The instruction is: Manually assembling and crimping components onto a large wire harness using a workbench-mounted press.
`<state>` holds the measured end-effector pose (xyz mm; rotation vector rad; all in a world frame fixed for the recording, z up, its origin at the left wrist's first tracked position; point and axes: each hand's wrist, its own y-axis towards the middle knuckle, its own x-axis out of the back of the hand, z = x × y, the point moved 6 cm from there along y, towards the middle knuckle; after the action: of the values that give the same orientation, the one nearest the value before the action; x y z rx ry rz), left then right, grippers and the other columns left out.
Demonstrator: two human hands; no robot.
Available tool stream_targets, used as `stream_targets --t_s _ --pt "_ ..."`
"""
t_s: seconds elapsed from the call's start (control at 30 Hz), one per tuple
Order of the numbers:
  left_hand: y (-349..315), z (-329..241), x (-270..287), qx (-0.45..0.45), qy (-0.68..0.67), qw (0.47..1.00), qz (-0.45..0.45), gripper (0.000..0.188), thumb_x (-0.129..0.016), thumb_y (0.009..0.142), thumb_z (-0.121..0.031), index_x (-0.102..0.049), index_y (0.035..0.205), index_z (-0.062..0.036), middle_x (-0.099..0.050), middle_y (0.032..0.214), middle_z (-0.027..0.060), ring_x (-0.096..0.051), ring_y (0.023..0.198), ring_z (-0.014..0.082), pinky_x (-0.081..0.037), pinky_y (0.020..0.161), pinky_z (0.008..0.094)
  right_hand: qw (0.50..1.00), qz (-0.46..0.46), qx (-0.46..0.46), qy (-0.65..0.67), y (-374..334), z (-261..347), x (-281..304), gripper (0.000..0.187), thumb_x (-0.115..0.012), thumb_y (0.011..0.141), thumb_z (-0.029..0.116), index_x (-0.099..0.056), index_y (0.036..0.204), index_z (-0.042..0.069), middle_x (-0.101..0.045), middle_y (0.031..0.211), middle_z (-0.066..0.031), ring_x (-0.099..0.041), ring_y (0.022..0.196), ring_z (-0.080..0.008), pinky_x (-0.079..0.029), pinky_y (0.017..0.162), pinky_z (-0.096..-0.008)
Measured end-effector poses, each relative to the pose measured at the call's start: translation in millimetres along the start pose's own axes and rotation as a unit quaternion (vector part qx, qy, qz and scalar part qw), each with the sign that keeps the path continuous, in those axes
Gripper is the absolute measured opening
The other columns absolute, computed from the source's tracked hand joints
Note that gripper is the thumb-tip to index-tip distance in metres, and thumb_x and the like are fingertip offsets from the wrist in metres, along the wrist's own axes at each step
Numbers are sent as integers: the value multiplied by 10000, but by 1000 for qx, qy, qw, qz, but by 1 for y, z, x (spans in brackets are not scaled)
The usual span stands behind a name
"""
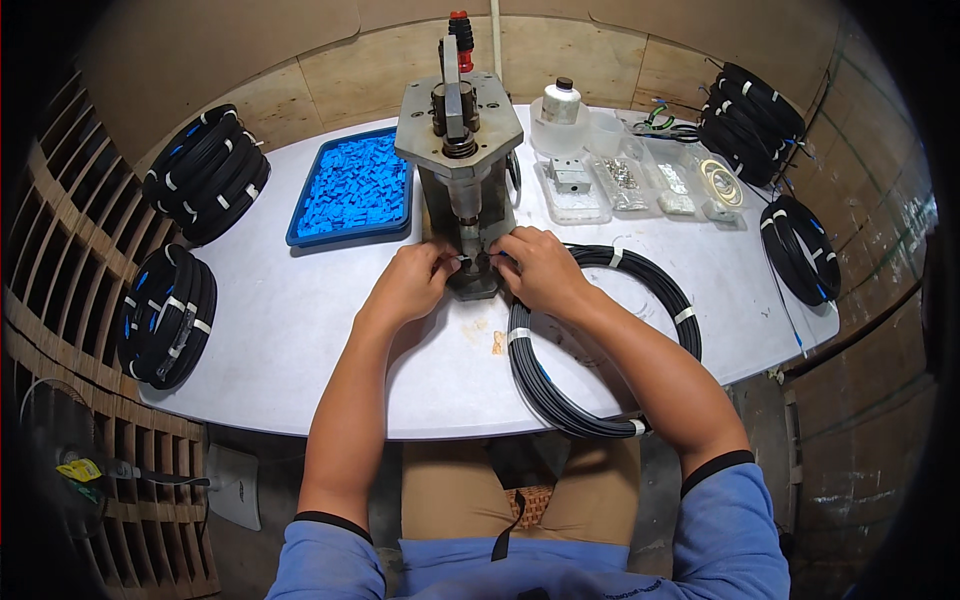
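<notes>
Nearest: blue sleeves (730,520) with dark cuffs and tan trousers (445,490), the person seated at a white table (260,340). Both forearms reach forward and meet at the foot of a metal press (465,190), which stands upright at the middle of the table.

Left hand (412,280): at the left side of the press foot, fingers curled, thumb and forefinger nearly together. A small dark bit shows at the fingertips; whether it is gripped cannot be told. Right hand (540,268): opposite side, fingers bent inward, tips close together; what they hold, if anything, is hidden. The two sets of fingertips are near each other but apart.

A large coil of black cable (660,280), tied with white bands, lies flat to the right of the press, passing beneath the right forearm. At the left edge of the table sits a black cable roll (180,290); at the right edge, another roll (800,255).

Farther back: left of the press, a dark blue tray (345,237) full of small blue pieces (355,185). Right of it, clear boxes with a metal block (571,178) and small parts (625,185); behind these, a white bottle (561,105) with a brown cap. Stacked cable rolls stand at both rear corners. Beyond: a wooden wall (580,65).
</notes>
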<state>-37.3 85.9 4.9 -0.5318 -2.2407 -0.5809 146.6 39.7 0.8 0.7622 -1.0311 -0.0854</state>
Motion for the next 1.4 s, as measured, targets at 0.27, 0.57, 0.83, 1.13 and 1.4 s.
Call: stream_targets --t_s 0.27,0.57,0.83,1.13,1.4 --pt "0 -2 0 -7 9 1000 -10 200 -657 983 -121 -719 1098 30 -742 1016 278 -721 944 439 -567 863 468 1000 -8 9 -3 0 0 2 105 -742 895 144 -733 961 62 -696 876 -110 -689 881 -340 -544 789 -466" --pt "-1 0 -2 4 -2 1000 -16 172 -675 961 -101 -700 1082 19 -753 993 261 -730 932 430 -576 857 468 1000 -4 5 -7 0 2 3 100 -747 891 143 -734 957 70 -698 871 -108 -692 873 -332 -537 779 -456" --pt "0 4 -4 6 9 999 -34 157 -679 945 -93 -717 1053 16 -762 986 247 -736 936 424 -580 857 475 999 -18 27 -8 0 2 3 105 -763 843 134 -713 919 81 -686 841 -93 -692 844 -319 -539 754 -451" --pt "-1 -1 -2 13 0 999 -29 184 -633 952 -89 -758 1041 13 -764 998 245 -739 952 418 -580 883 465 1000 -14 18 -8 -1 0 3 96 -750 892 159 -716 943 86 -680 842 -90 -690 841 -328 -541 747 -460" --pt "0 5 -4 12 -7 1000 -24 189 -639 937 -90 -749 1053 10 -770 984 238 -752 917 401 -588 868 452 1000 -11 12 -9 0 1 3 94 -742 901 167 -717 946 88 -685 850 -89 -692 851 -324 -538 760 -452"
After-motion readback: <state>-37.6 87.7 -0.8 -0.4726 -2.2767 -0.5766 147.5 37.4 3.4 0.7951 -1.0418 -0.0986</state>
